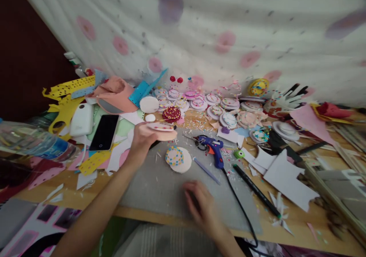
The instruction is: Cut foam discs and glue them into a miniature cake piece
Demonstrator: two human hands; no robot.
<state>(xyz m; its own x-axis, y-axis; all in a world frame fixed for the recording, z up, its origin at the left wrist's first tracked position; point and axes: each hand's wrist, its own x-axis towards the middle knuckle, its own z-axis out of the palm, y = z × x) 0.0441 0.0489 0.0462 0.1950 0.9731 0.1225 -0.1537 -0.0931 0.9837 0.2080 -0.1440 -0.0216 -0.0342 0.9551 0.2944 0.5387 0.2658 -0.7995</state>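
Clearly, the small peach hat [162,134] is a layered piece: a flat, pale peach disc serves as the brim, and a narrower, lighter disc sits on top with a line of red beads along its side. It is seen nearly edge-on, so the round brim shows as a thin, stretched oval whose long axis runs from left to right, dipping slightly toward the right; the trimmed top faces upward and the free edge points right, toward the nozzle of the blue glue gun [214,148]. The hat is held in the air over the back part of the grey mat [154,192], in front of a dark red hat [171,114] dotted with yellow. The person's left hand [144,137] grips it by its left edge. The right hand [200,203] is relaxed near the front of the mat, its fingers loosely bent and a gap showing between them and the thumb. Between the two hands, a white hat [185,165] lies on the mat, its off-centre crown ringed with blue and yellow beads and its wider brim extending to the right. A translucent stick [207,171] lies just beside that brim, slanting down to the right, while a black marker [256,190] slants the same way beyond the glue gun's cord.
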